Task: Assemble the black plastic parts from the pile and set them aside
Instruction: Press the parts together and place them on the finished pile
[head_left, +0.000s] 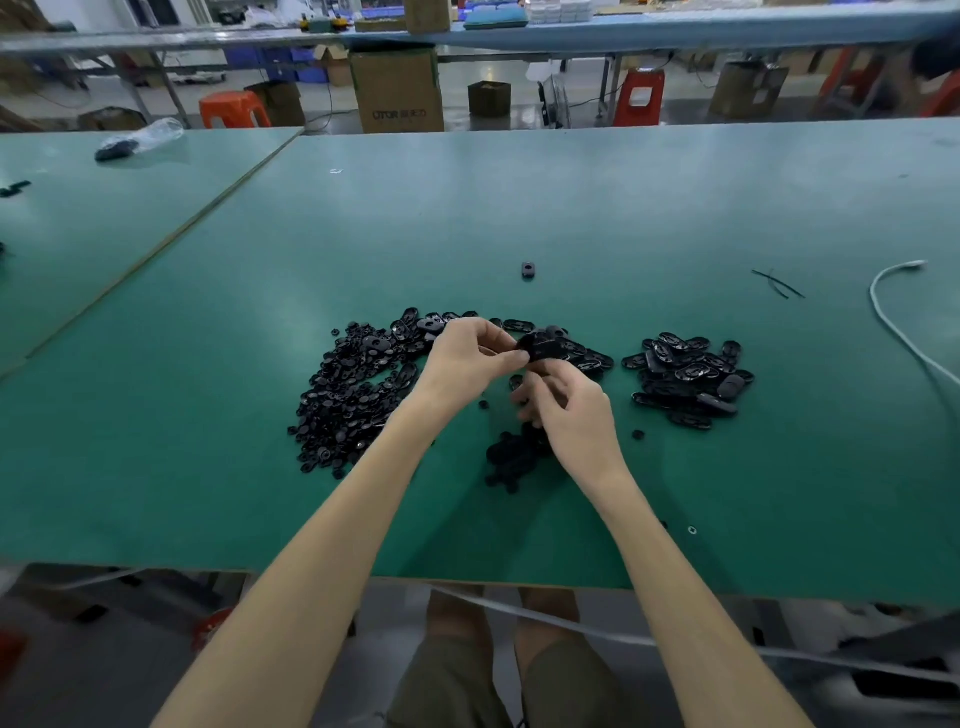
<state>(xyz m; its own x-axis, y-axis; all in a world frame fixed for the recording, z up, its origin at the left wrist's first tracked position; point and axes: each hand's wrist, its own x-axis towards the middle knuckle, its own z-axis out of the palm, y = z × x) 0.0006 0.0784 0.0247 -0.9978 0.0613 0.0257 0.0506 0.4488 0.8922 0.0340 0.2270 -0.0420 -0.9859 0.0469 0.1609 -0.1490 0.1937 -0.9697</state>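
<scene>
A: Setting?
B: Workshop; green table (467, 208) in front, second table (104, 208) butted against its left along a seam. Beyond, a cardboard box (397, 88), orange stools (234, 109) and another bench.

A: Stock on table?
B: Pile (343, 400) of small black pieces, left of centre, running on behind the hands as a band of oval shells. Heap (685, 379) of oval shells to the right, apart from pile. Cluster (511, 457) of black pieces nearer the front, partly hidden under right wrist. Lone piece (528, 269) farther back, well apart from everything else.

A: Left hand (467, 358)?
B: Raised over pile's right edge. Fingers curled, thumb and fingertips pinching left end of part (540, 347).

A: Right hand (571, 415)?
B: Just below left hand and nearer the front. Fingers curled upward, tips closed on underside of same part; exact grip hidden behind knuckles.

A: Part?
B: Black, rounded, off the table. Held between both hands, above the gap between pile and cluster. Finer detail blurred.

A: Sundries?
B: White cable (893, 322) at right side, curving toward the front. Black ties (776, 283) near its far end. Clear bag (140, 137) with dark contents at the far edge of second table
</scene>
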